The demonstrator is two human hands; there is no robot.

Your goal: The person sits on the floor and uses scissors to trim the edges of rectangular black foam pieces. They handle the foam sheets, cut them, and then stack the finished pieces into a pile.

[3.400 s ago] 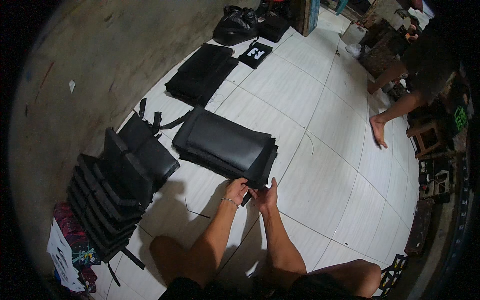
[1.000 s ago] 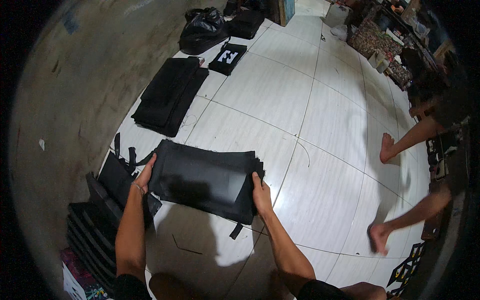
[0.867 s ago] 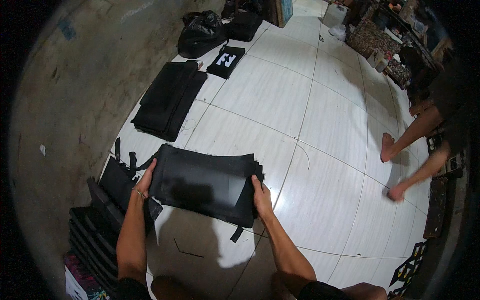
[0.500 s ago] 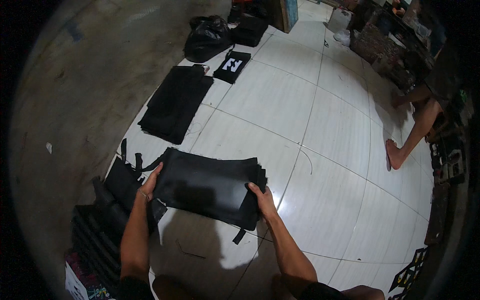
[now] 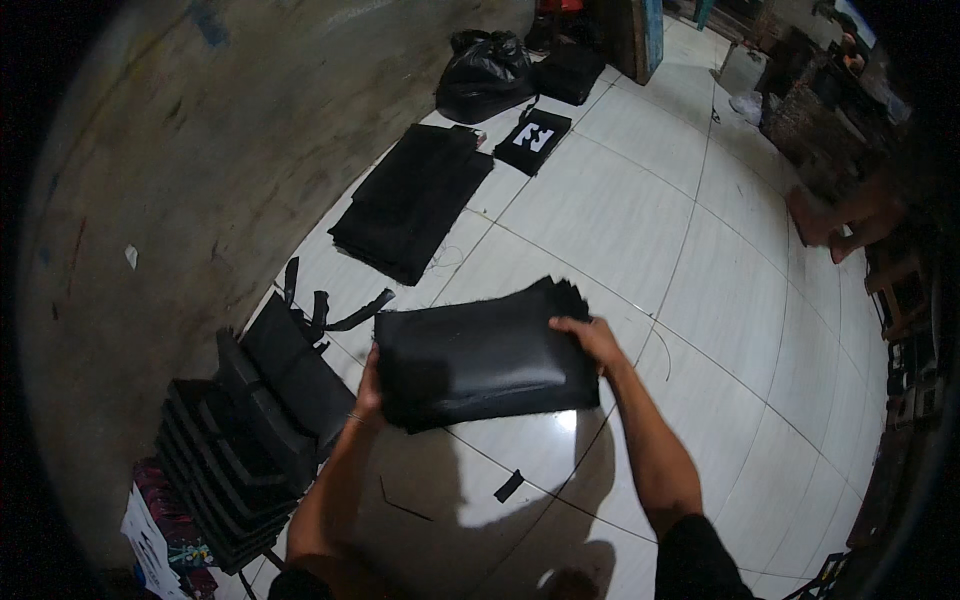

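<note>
Above the white tiled floor (image 5: 720, 400), the left hand (image 5: 369, 385) and right hand (image 5: 594, 343) hold a stack of black, rectangular, leather-like sheets (image 5: 475, 350), one grip at each short end. It probably handles floppy and slippery between layers, best clasped at both ends.

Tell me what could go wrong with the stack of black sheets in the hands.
The sheets might slide apart: the stack of black sheets has uneven edges at its far right corner, and the left hand and right hand hold it only at its two ends. The left forearm could knock the pile of black pieces beside it. The short black strip on the floor could get trapped under the stack.
</note>
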